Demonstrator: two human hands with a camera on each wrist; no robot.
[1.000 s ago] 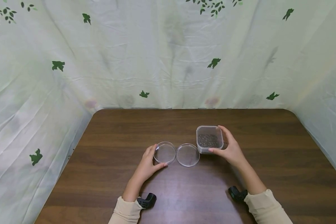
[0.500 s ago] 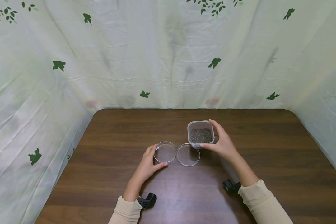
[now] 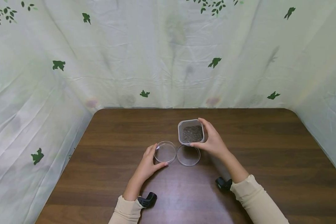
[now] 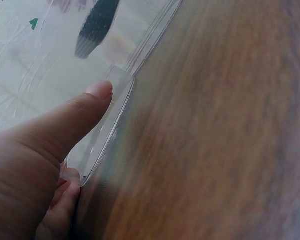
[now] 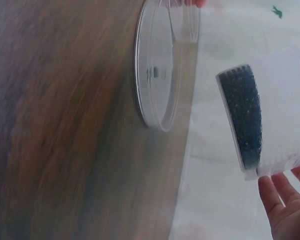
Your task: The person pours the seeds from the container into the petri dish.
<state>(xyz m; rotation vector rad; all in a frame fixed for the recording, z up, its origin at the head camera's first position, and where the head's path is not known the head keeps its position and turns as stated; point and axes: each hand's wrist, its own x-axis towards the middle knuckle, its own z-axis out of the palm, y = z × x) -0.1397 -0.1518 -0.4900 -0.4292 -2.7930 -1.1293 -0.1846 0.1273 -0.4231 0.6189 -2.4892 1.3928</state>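
Observation:
Two round clear petri dish halves lie side by side on the wooden table. My left hand [image 3: 145,166] grips the left dish [image 3: 165,152], thumb at its near rim and fingers at its far left side. The right dish [image 3: 189,157] sits right against it. My right hand [image 3: 215,144] holds a squarish clear plastic tub [image 3: 189,123] between thumb and fingers, at its right side. Dark fine granules [image 3: 192,134] fill the tub's lower part. In the right wrist view the tub [image 5: 282,110] is raised off the table, behind the right dish [image 5: 160,75].
The brown wooden table [image 3: 123,130] reaches back to a pale curtain [image 3: 156,62] with green leaf prints, which also hangs along both sides. A black wrist camera [image 3: 147,200] sits on the left wrist, another [image 3: 223,184] on the right.
The right hand has lifted the tub and carried it left, from beside the right dish to behind it. The left hand and both dishes have stayed in place.

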